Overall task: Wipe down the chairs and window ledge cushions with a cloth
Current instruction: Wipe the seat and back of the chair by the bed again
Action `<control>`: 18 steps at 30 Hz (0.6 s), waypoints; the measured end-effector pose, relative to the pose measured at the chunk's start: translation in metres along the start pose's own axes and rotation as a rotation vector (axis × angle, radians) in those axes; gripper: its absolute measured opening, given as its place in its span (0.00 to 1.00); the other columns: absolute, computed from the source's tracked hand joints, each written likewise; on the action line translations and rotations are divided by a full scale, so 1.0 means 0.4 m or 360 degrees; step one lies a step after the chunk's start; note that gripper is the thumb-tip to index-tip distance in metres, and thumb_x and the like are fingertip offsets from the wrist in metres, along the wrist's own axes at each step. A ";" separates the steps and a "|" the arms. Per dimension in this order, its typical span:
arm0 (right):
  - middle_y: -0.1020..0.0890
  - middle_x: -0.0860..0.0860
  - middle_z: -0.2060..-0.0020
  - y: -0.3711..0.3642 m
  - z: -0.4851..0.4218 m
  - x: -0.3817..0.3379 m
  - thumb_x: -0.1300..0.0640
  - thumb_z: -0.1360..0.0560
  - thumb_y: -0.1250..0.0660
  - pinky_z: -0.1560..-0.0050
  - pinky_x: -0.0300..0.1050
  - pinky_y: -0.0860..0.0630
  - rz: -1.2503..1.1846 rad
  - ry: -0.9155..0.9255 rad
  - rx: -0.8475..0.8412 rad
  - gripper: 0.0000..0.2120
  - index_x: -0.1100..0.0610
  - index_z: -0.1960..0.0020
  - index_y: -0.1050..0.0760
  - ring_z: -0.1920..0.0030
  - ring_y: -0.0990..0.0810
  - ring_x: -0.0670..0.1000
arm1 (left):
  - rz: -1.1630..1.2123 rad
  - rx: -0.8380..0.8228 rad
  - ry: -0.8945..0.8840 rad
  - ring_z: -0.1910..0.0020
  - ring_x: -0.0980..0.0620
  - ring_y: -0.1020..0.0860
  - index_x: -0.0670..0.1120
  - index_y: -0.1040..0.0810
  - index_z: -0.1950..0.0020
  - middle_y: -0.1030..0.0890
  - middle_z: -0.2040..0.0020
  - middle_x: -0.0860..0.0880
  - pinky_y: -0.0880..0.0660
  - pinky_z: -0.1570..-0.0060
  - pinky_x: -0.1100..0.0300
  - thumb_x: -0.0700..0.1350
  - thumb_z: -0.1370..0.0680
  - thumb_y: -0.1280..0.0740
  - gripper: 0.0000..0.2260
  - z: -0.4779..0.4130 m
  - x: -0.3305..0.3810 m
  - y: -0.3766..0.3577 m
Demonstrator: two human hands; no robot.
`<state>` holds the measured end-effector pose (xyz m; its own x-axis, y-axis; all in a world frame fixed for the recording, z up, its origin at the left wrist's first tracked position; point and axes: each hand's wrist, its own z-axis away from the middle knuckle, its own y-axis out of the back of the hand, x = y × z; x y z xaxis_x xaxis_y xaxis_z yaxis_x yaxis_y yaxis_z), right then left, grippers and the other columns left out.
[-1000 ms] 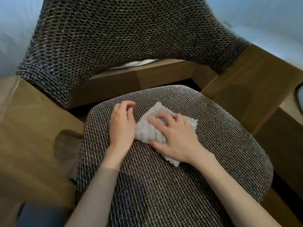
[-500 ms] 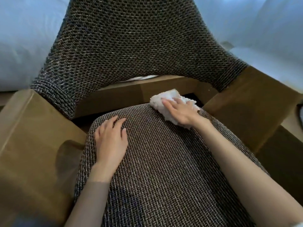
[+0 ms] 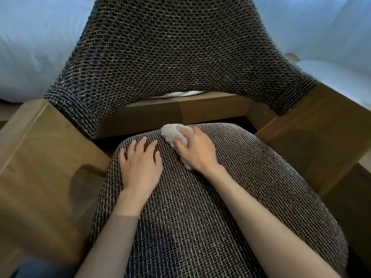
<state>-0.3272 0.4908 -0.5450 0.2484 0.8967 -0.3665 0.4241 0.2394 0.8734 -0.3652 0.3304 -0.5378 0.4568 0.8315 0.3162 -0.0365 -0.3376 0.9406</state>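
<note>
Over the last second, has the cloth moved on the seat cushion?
Yes. The cloth under the right hand went from the middle of the seat cushion to its rear edge.

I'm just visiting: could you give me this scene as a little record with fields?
activity: wiping a chair's seat cushion
left hand: flat on the seat cushion, fingers spread, holding nothing
right hand: holds the cloth against the cushion's rear edge
cloth: white, bunched
backrest: woven fabric, untouched by hands
armrests: wood, either side
</note>
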 end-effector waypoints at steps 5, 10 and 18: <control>0.24 0.55 0.51 0.062 -0.031 0.090 0.46 0.23 0.40 0.60 0.46 0.28 0.0268 -0.0135 0.0117 0.16 0.54 0.42 0.22 0.51 0.23 0.56 | 0.0005 -0.0009 -0.0008 0.24 0.49 0.44 0.54 0.36 0.26 0.38 0.24 0.50 0.51 0.25 0.48 0.54 0.18 0.49 0.20 0.005 -0.007 0.002; 0.24 0.58 0.48 0.138 -0.045 0.223 0.45 0.23 0.40 0.54 0.51 0.29 0.0481 -0.0630 0.0260 0.18 0.55 0.43 0.21 0.47 0.25 0.61 | 0.0014 -0.0048 0.0070 0.24 0.50 0.44 0.57 0.34 0.28 0.37 0.25 0.52 0.54 0.30 0.35 0.55 0.18 0.47 0.19 0.005 -0.001 0.010; 0.23 0.58 0.54 -0.016 -0.087 -0.061 0.50 0.20 0.43 0.60 0.47 0.31 -0.0165 -0.0120 -0.0043 0.17 0.60 0.55 0.22 0.56 0.22 0.59 | 0.0149 0.0037 0.0086 0.27 0.46 0.37 0.48 0.30 0.29 0.33 0.27 0.45 0.43 0.28 0.44 0.51 0.19 0.42 0.20 0.022 -0.036 0.028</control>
<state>-0.3665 0.4803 -0.5306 0.2693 0.8363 -0.4776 0.4276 0.3405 0.8374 -0.3644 0.3106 -0.5328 0.4037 0.8182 0.4093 -0.0560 -0.4244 0.9037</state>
